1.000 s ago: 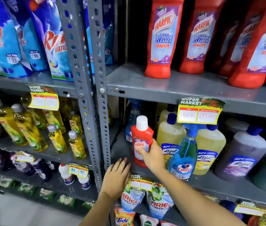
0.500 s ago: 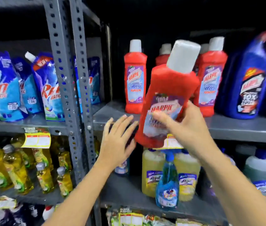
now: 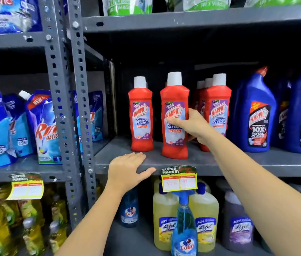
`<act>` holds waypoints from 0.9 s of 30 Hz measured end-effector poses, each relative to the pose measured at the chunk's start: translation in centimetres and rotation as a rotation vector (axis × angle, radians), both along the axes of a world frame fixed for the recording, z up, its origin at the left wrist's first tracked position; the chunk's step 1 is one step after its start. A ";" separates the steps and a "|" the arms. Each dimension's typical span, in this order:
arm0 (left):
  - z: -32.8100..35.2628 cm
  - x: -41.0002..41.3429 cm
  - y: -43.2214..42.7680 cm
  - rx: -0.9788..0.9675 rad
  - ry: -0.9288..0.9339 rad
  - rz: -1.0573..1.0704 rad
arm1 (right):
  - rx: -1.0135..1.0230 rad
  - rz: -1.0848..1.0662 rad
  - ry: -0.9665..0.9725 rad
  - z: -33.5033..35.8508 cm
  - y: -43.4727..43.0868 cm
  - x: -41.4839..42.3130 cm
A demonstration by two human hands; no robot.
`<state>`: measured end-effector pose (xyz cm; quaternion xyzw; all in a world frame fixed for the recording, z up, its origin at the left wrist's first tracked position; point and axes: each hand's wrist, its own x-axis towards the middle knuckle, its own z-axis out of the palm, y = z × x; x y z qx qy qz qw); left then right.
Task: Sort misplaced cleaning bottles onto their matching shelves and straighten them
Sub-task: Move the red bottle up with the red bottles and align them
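A red Harpic bathroom cleaner bottle (image 3: 174, 100) with a white cap stands upright on the grey middle shelf (image 3: 238, 161). My right hand (image 3: 194, 124) grips its right side, thumb across the label. Another red Harpic bottle (image 3: 140, 115) stands to its left, and several more red ones (image 3: 218, 108) stand behind my hand on the right. My left hand (image 3: 127, 170) rests flat on the shelf's front edge, fingers spread, holding nothing.
Blue Harpic bottles (image 3: 254, 115) fill the right of the same shelf. Below stand yellow Lizol jugs (image 3: 164, 218), a blue Colin spray bottle (image 3: 183, 231) and a price tag (image 3: 179, 180). A perforated steel upright (image 3: 79, 108) divides off blue Rin pouches (image 3: 42, 130) and yellow bottles (image 3: 29, 228).
My right hand lifted the red bottle from the lower shelf and set it upright on the middle shelf between the other red bottles. My left hand rose to the middle shelf's edge.
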<state>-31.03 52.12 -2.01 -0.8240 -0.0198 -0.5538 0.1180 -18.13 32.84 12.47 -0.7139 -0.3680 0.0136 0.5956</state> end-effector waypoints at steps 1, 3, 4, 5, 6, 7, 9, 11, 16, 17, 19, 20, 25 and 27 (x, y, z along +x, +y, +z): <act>-0.1 0.1 0.0 0.008 -0.009 0.001 | -0.006 0.013 -0.002 -0.1 0.0 0.0; -0.2 0.2 0.2 0.026 -0.032 0.008 | 0.001 0.052 0.020 -0.4 -0.2 0.1; -0.2 0.3 0.2 0.033 -0.044 0.011 | -0.015 0.073 0.033 -0.7 -0.5 0.2; -0.2 0.4 0.2 0.037 -0.052 0.011 | -0.049 0.087 0.037 -1.1 -1.0 0.4; -0.2 0.4 0.3 0.043 -0.058 0.011 | -0.089 0.090 0.029 -1.6 -1.5 0.5; -0.3 0.4 0.3 0.049 -0.060 0.010 | -0.121 0.080 0.016 -2.4 -1.8 0.7; -0.3 0.5 0.3 0.063 -0.067 0.014 | -0.163 0.030 -0.008 -4.1 -2.1 1.2; -0.4 0.5 0.3 0.072 -0.079 0.021 | -0.180 -0.009 -0.021 -5.3 -2.0 1.7; -0.4 0.6 0.5 0.086 -0.105 0.025 | -0.201 0.026 -0.047 -5.4 -1.2 2.9; -0.5 0.6 0.5 0.092 -0.111 0.026 | -0.207 0.033 -0.058 -5.4 -1.0 3.1; -0.5 0.6 0.4 0.098 -0.117 0.027 | -0.214 0.027 -0.076 -5.4 -0.5 3.5; -0.5 0.6 0.4 0.098 -0.118 0.026 | -0.217 0.018 -0.080 -5.4 -0.3 3.8; -0.4 0.7 0.5 0.110 -0.134 0.015 | -0.224 -0.037 -0.123 -5.8 0.8 5.3; -0.5 0.8 0.6 0.117 -0.143 0.014 | -0.212 -0.049 -0.130 -6.0 1.0 5.6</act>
